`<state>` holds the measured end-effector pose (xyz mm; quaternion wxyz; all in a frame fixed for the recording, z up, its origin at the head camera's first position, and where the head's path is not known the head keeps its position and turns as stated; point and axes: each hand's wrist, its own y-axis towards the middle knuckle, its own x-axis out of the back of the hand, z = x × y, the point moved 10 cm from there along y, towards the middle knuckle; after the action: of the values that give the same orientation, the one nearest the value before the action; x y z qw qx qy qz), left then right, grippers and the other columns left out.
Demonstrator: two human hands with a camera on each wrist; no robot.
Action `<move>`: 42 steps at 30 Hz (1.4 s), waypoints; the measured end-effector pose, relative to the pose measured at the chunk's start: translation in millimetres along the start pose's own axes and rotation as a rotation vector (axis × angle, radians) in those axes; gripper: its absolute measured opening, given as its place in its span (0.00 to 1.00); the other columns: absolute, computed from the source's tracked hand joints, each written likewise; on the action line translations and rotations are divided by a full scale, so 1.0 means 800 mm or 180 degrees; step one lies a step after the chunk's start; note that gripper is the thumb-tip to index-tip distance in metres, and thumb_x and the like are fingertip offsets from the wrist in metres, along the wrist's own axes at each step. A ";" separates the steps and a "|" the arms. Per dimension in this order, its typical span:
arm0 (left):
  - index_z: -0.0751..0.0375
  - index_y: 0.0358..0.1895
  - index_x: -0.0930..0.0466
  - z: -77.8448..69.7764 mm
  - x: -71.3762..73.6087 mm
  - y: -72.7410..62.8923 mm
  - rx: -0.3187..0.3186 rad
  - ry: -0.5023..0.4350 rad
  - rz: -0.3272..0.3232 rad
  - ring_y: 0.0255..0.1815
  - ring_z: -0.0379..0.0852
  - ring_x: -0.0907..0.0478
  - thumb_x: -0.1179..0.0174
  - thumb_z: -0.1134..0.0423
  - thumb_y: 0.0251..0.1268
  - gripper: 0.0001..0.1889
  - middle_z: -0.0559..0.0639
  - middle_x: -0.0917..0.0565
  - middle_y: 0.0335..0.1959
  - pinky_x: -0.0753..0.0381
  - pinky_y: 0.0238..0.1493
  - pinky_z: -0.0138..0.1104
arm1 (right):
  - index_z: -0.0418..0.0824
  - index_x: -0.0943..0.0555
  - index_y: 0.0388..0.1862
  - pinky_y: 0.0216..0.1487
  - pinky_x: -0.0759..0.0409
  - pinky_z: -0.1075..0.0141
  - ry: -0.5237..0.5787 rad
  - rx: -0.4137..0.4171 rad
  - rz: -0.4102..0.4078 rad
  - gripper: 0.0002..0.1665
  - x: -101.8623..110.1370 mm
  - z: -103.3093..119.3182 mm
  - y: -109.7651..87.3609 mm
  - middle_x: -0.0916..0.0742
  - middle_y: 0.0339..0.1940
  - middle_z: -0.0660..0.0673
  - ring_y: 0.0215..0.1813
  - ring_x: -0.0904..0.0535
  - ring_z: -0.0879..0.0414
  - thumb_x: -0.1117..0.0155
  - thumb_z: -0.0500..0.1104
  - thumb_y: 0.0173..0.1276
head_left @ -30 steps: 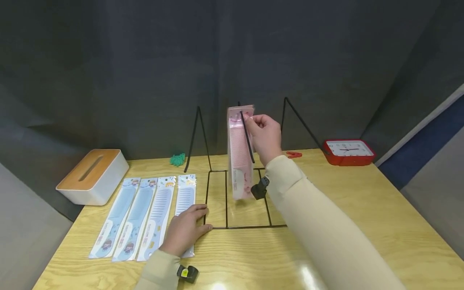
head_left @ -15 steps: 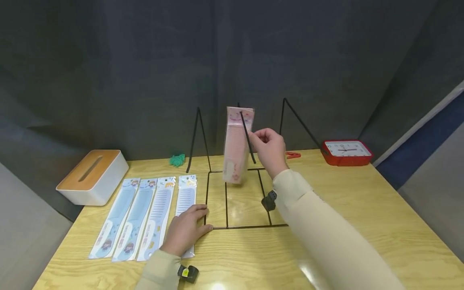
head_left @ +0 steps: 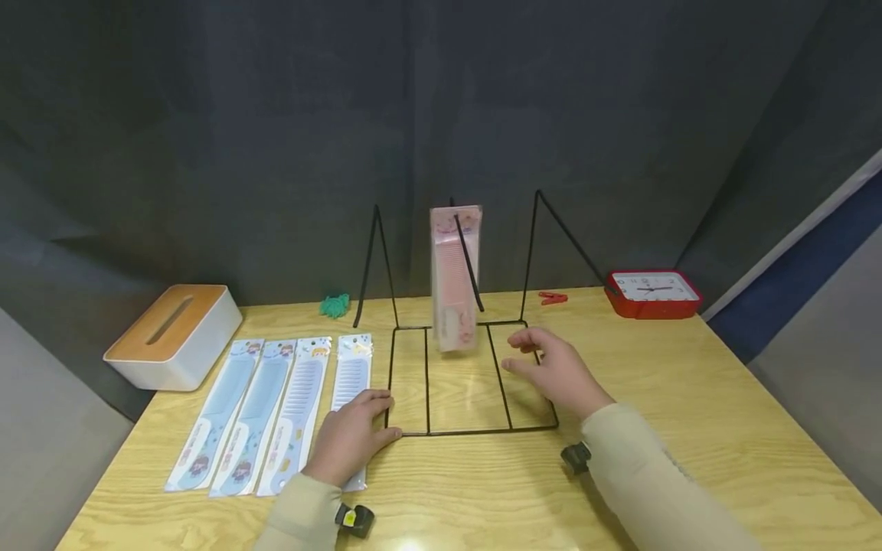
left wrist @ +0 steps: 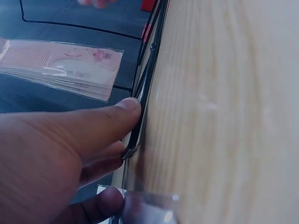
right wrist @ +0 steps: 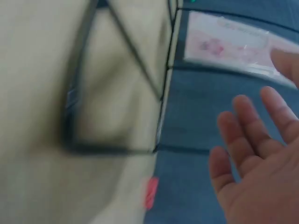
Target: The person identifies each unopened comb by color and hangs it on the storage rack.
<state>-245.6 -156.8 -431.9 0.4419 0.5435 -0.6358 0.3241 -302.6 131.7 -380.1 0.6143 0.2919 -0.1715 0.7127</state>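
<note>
A black wire display rack (head_left: 482, 432) stands on the table, with several pink packaged combs (head_left: 451, 287) hanging from its middle hook. My left hand (head_left: 350, 438) grips the rack's front left corner, thumb on the front wire and fingers beside the corner in the left wrist view (left wrist: 60, 144). Under that hand lies a blue packaged comb (head_left: 351, 375), partly covered. My right hand (head_left: 561, 373) hovers over the rack's right side, fingers loosely bent and holding nothing. In the right wrist view the same hand (right wrist: 261, 158) is apart from the pink packs (right wrist: 229, 44).
Three more blue packaged combs (head_left: 251, 417) lie side by side on the left. Behind them sits a white tissue box (head_left: 186, 337) with a wooden lid. Further back are a green tangled bundle (head_left: 334, 305), a red clip (head_left: 553, 298) and a red clock (head_left: 654, 295).
My right hand has let go of the pink packaged combs and moved down and to the right. The packs now hang on the hook. My left hand has stayed at the rack's corner.
</note>
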 end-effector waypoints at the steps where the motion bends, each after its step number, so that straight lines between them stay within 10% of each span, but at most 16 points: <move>1: 0.58 0.62 0.19 0.000 0.000 0.000 0.0002 0.0008 -0.0003 0.65 0.57 0.24 0.30 0.48 0.62 0.27 0.47 0.23 0.67 0.32 0.59 0.68 | 0.42 0.22 0.61 0.65 0.30 0.42 -0.0028 -0.0022 0.0061 0.28 -0.001 -0.009 -0.007 0.19 0.61 0.42 0.64 0.26 0.42 0.29 0.53 0.67; 16: 0.60 0.62 0.19 -0.003 -0.001 -0.001 -0.0028 -0.0014 0.0019 0.65 0.56 0.24 0.29 0.49 0.60 0.29 0.48 0.23 0.66 0.27 0.58 0.62 | 0.40 0.41 0.80 0.73 0.46 0.37 -0.0167 -0.0342 0.0717 0.57 -0.026 -0.088 -0.054 0.40 0.81 0.35 0.79 0.48 0.33 0.22 0.55 0.59; 34: 0.62 0.61 0.19 -0.009 0.000 -0.005 -0.0034 -0.0115 0.0044 0.67 0.57 0.26 0.28 0.52 0.59 0.29 0.51 0.22 0.66 0.28 0.64 0.55 | 0.41 0.37 0.78 0.74 0.47 0.37 -0.0205 -0.0274 0.0672 0.55 -0.020 -0.103 -0.055 0.38 0.81 0.39 0.79 0.47 0.35 0.22 0.56 0.58; 42: 0.61 0.63 0.21 0.007 0.020 0.003 0.0163 -0.0599 0.0041 0.63 0.59 0.23 0.32 0.52 0.65 0.26 0.54 0.22 0.66 0.25 0.62 0.53 | 0.40 0.40 0.80 0.71 0.47 0.32 -0.0470 -0.0240 0.0496 0.64 -0.019 -0.107 -0.054 0.36 0.79 0.35 0.78 0.44 0.32 0.22 0.66 0.51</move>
<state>-249.7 -167.6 -419.3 0.3640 0.5785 -0.6696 0.2905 -277.1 179.2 -460.6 0.5534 0.3060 -0.2651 0.7279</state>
